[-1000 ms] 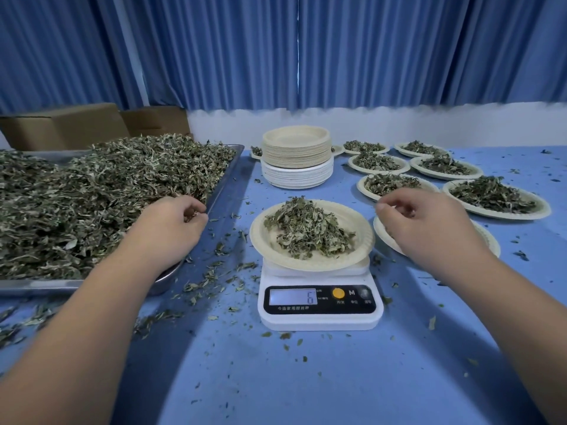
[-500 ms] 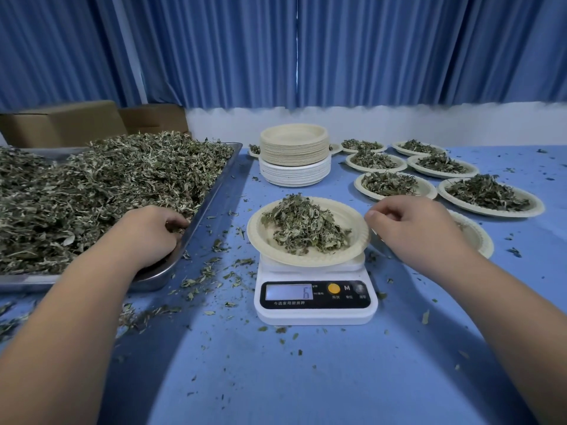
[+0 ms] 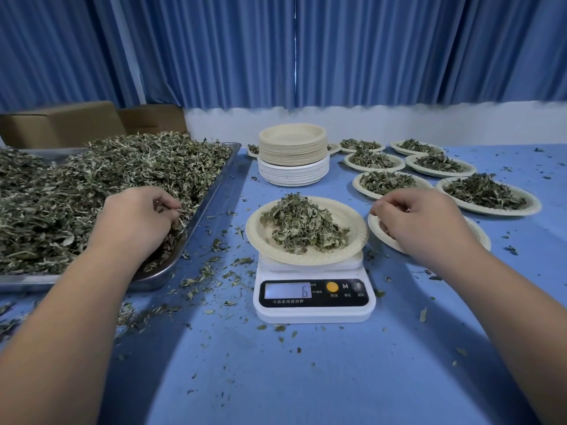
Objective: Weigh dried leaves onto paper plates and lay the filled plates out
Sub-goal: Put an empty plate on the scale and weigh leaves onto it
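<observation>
Left hand (image 3: 135,222) is digging deeper into the grey-green dried leaves (image 3: 76,194) in the silver metal tray (image 3: 202,210), fingers curling round a clump. Right hand (image 3: 420,222) is hovering just beside the heaped beige paper plate (image 3: 352,216) on the white digital scale (image 3: 313,312), fingers curled, can't tell if they're holding anything.

Scale (image 3: 314,314) front panel: display (image 3: 287,291) reads "6". Letter "M" right of orange button (image 3: 332,286). Small Chinese print under display and under buttons, too fine to read surely. No other text legible.
</observation>
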The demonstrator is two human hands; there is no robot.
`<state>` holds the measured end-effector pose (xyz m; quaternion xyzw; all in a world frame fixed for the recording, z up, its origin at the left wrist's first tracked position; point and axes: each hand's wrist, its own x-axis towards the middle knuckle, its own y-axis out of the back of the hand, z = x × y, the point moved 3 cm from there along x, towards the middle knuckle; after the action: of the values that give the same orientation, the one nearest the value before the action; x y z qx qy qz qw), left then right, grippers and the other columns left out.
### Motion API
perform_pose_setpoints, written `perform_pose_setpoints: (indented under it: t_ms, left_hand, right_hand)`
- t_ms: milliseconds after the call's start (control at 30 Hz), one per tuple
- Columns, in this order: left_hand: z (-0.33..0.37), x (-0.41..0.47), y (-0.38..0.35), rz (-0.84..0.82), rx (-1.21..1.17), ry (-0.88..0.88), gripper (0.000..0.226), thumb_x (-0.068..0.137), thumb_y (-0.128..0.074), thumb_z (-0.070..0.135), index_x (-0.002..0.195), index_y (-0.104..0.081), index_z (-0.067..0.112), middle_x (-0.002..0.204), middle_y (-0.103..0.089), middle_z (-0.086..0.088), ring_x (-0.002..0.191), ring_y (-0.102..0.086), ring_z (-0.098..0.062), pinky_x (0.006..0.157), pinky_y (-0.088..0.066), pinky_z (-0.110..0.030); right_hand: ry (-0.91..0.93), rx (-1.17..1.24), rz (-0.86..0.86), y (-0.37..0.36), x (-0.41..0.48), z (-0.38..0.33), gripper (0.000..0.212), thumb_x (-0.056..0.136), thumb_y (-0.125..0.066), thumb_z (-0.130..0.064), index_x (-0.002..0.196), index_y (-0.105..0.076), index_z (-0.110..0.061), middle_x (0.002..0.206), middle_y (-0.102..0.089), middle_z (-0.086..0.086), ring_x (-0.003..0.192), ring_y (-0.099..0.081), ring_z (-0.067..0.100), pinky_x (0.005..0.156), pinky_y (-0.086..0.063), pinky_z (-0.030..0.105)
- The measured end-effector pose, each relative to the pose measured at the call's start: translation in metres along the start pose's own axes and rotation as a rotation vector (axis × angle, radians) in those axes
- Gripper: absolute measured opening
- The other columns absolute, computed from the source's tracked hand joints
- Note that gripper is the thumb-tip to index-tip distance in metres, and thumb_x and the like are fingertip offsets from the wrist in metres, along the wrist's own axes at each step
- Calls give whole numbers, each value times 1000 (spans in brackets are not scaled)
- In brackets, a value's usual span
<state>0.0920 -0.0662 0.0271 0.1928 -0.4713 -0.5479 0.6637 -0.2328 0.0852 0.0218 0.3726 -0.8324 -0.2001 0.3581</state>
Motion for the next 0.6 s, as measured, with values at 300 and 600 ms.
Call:
perform_pose_setpoints:
  t_ms: [300,600]
  left_hand:
    - [-1,0,4,37,-30,29,10,89,-68,18,83,-68,26,78,-61,2,55,-59,-25,51,-49,-28]
    - [2,-2,8,182,-115,16,15,92,-61,12,88,-67,25,94,-59,1,61,-50,-6,47,-31,-18]
  right_hand:
    - [-13,9,18,1,0,-2,23,88,-58,-20,67,-68,-21,61,-64,6,42,-45,5,40,-35,12]
    - [-9,17,12,3,-1,-3,23,88,-58,-21,68,-69,-21,50,-56,0,39,-44,5,40,-35,12]
